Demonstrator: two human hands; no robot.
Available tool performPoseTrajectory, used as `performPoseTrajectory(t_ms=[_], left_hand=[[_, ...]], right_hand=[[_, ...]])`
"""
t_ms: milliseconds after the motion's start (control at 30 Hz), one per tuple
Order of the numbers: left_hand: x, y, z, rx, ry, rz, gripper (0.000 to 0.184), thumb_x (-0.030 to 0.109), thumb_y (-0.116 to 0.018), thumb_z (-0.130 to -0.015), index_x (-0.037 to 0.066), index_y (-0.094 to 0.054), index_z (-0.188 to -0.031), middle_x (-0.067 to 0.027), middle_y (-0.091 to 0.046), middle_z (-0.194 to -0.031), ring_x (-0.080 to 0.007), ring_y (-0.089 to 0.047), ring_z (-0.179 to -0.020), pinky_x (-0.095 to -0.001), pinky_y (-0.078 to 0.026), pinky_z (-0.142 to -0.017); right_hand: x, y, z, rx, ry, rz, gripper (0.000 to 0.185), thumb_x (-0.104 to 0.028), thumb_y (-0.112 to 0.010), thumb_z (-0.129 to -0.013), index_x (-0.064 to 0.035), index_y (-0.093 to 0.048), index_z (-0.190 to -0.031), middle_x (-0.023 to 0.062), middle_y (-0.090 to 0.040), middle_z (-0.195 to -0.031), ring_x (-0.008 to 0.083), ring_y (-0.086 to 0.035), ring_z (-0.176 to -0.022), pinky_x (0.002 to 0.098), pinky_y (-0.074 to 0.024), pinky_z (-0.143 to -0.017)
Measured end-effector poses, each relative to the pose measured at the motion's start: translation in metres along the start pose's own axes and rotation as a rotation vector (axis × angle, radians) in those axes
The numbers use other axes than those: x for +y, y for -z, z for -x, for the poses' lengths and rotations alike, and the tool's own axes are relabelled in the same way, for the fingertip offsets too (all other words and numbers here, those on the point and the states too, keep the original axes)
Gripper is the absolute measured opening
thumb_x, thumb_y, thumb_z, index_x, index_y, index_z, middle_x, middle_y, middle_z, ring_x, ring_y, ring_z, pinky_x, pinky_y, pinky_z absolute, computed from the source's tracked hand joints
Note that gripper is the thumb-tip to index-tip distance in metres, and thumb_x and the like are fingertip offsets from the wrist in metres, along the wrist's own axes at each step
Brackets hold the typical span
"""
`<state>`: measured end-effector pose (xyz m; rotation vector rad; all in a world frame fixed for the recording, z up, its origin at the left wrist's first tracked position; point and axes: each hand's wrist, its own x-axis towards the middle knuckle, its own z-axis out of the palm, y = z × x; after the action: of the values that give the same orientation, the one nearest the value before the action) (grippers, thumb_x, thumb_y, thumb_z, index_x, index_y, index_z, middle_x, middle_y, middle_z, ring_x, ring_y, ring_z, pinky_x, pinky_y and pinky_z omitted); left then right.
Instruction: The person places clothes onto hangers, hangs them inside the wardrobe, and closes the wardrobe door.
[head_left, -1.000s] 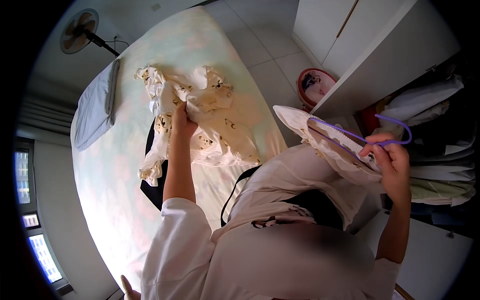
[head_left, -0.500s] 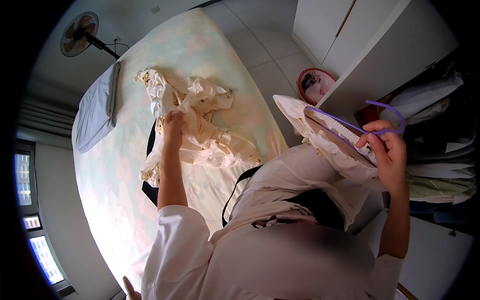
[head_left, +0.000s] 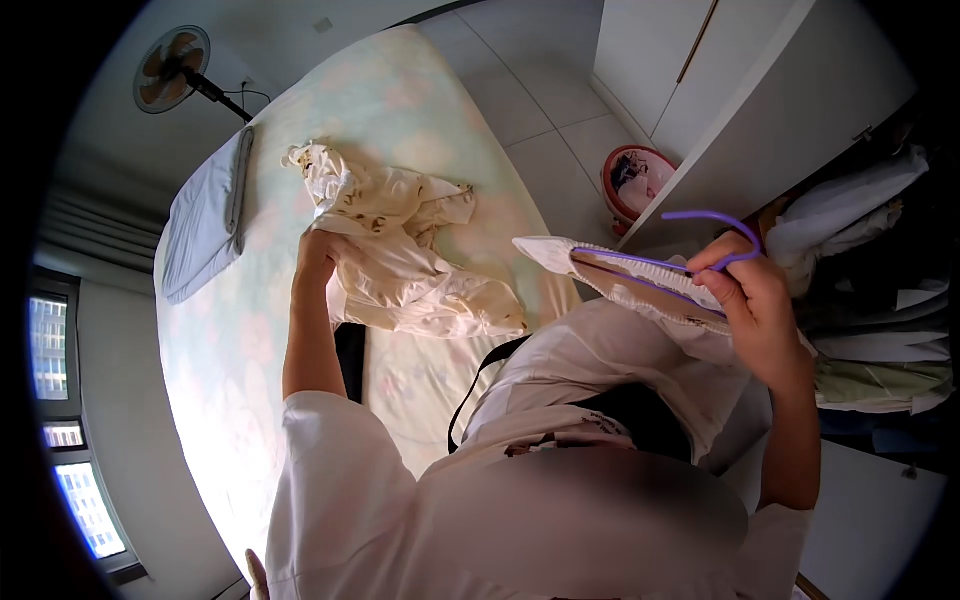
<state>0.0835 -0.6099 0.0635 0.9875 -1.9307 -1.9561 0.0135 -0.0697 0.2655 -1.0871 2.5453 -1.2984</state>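
Note:
A cream garment with a dark print (head_left: 400,270) lies crumpled on the bed (head_left: 400,110). My left hand (head_left: 318,252) is closed on its left edge. On the right, my right hand (head_left: 742,285) grips the purple hanger (head_left: 722,218) just below its hook. A white garment with a gathered edge (head_left: 640,290) hangs on that hanger, tilted over my lap. Beside my left forearm, part of a black item (head_left: 350,360) shows on the bed.
A folded grey-blue cloth (head_left: 208,215) lies at the bed's left edge, near a fan (head_left: 172,68). A red basin (head_left: 638,182) holding items stands on the floor. An open wardrobe (head_left: 735,130) with clothes (head_left: 870,345) is at the right.
My left hand has moved left and slightly down, drawing the edge of the cream garment with it and uncovering more of the black item. My right hand and the hanger have shifted left.

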Motion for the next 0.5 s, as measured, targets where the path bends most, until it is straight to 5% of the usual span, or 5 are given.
performPoseTrajectory(t_ms=[67, 200, 267, 400, 500], left_hand=[[0.004, -0.004, 0.002, 0.011, 0.037, 0.456, 0.029, 0.012, -0.053, -0.078, -0.001, -0.055, -0.103, -0.0113, -0.062, -0.087, -0.0199, -0.061, -0.076, -0.0308, -0.049, -0.063], [0.035, -0.015, 0.030, -0.004, 0.148, 0.027, 0.028, 0.013, -0.056, -0.078, -0.001, -0.056, -0.102, -0.0114, -0.063, -0.088, -0.0218, -0.062, -0.071, -0.0323, -0.050, -0.062], [0.040, -0.007, 0.033, -0.005, 0.018, -1.383, 0.030, 0.012, -0.059, -0.075, -0.001, -0.057, -0.102, -0.0101, -0.063, -0.090, -0.0222, -0.062, -0.068, -0.0325, -0.050, -0.062], [0.039, 0.003, 0.027, -0.088, -0.042, -0.098, 0.029, 0.002, -0.050, -0.077, -0.003, -0.055, -0.105, -0.0108, -0.061, -0.092, -0.0206, -0.061, -0.075, -0.0297, -0.050, -0.064], [0.050, 0.008, 0.009, -0.129, -0.023, 0.088, 0.027, 0.003, -0.039, -0.084, -0.005, -0.051, -0.107, -0.0115, -0.059, -0.099, -0.0192, -0.059, -0.087, -0.0302, -0.049, -0.076]], right_hand=[[0.000, -0.001, 0.000, -0.002, 0.047, -0.006, 0.006, -0.003, -0.050, -0.085, 0.0018, -0.052, -0.084, 0.0092, -0.051, -0.074, 0.0169, -0.048, -0.062, 0.0263, -0.0389, -0.057], [-0.004, -0.001, -0.002, -0.014, 0.023, -0.032, 0.005, -0.001, -0.049, -0.085, 0.0022, -0.052, -0.083, 0.0097, -0.051, -0.075, 0.0174, -0.048, -0.062, 0.0264, -0.0391, -0.058], [-0.007, 0.000, -0.002, -0.021, 0.010, -0.027, 0.004, 0.001, -0.049, -0.083, 0.0024, -0.052, -0.082, 0.0098, -0.050, -0.074, 0.0182, -0.048, -0.063, 0.0267, -0.0392, -0.058], [-0.004, -0.004, -0.004, -0.016, 0.045, -0.024, 0.002, 0.002, -0.050, -0.082, 0.0026, -0.051, -0.081, 0.0098, -0.049, -0.074, 0.0190, -0.048, -0.062, 0.0272, -0.0388, -0.057], [-0.005, -0.004, -0.003, -0.033, 0.038, -0.031, 0.001, 0.002, -0.051, -0.081, 0.0028, -0.051, -0.080, 0.0097, -0.049, -0.073, 0.0193, -0.049, -0.062, 0.0278, -0.0387, -0.057]])
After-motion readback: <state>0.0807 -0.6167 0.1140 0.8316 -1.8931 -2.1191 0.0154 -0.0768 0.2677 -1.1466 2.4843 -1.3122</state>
